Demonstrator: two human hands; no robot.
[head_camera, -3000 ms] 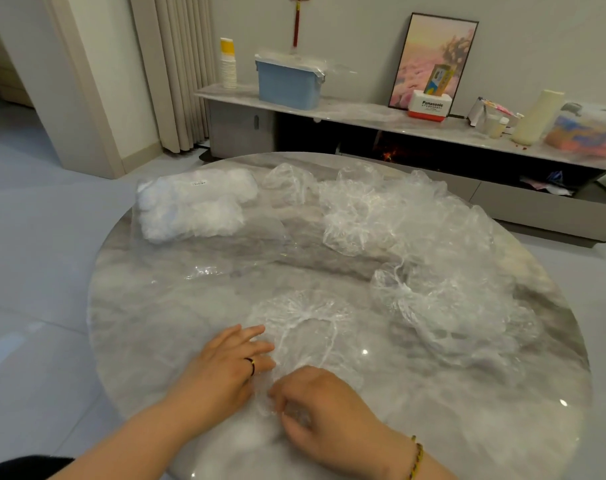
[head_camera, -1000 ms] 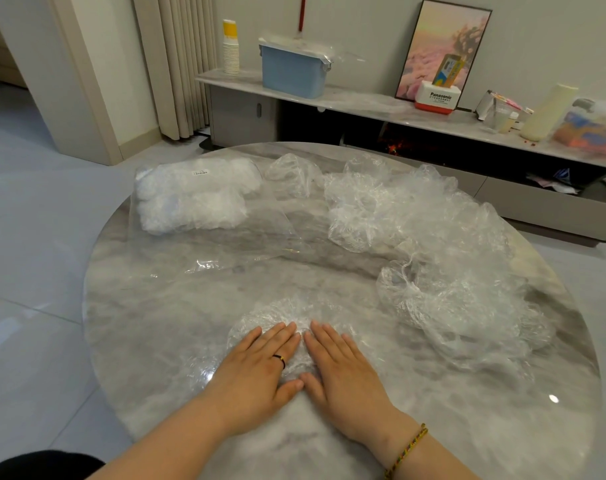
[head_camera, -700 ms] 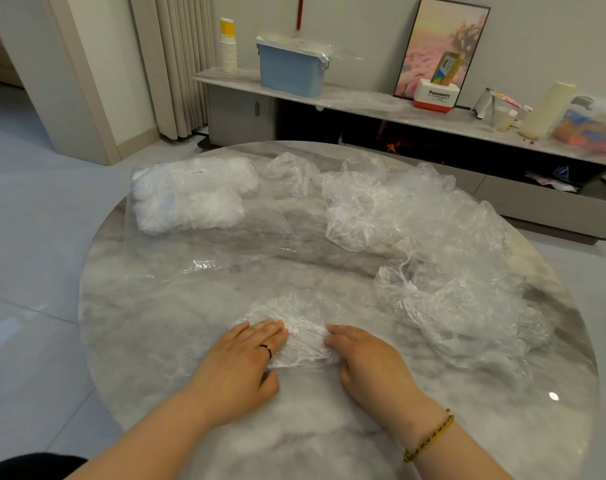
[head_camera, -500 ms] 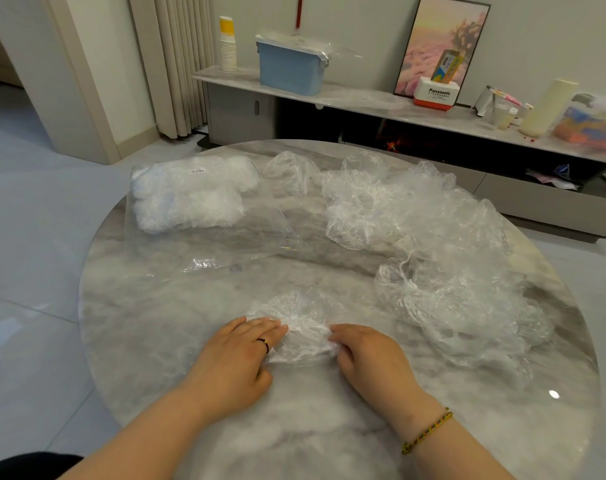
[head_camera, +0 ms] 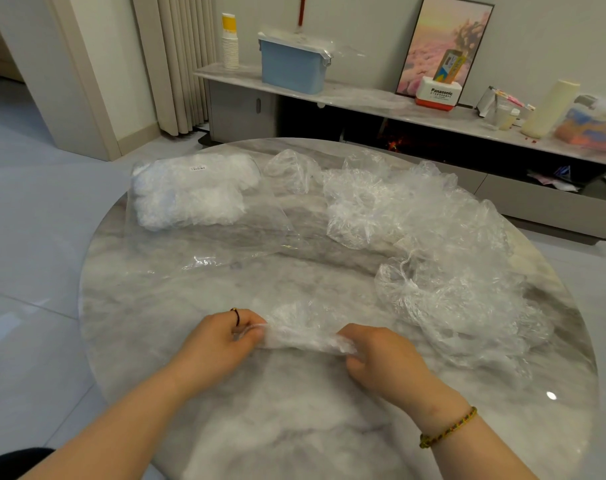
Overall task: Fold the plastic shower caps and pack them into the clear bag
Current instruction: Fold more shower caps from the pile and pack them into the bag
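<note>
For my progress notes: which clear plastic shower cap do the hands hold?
The gathered clear plastic cap nearest the person, gripped by left hand and right hand; the other caps lie piled untouched beyond.

On the round table (head_camera: pixel 156 323) the clear bag (head_camera: pixel 190 195) lies upper left, loose shower caps (head_camera: pixel 433 237) at right, one shower cap (head_camera: pixel 301 332) lower centre between left hand (head_camera: pixel 218 341) and right hand (head_camera: pixel 381 358).
</note>
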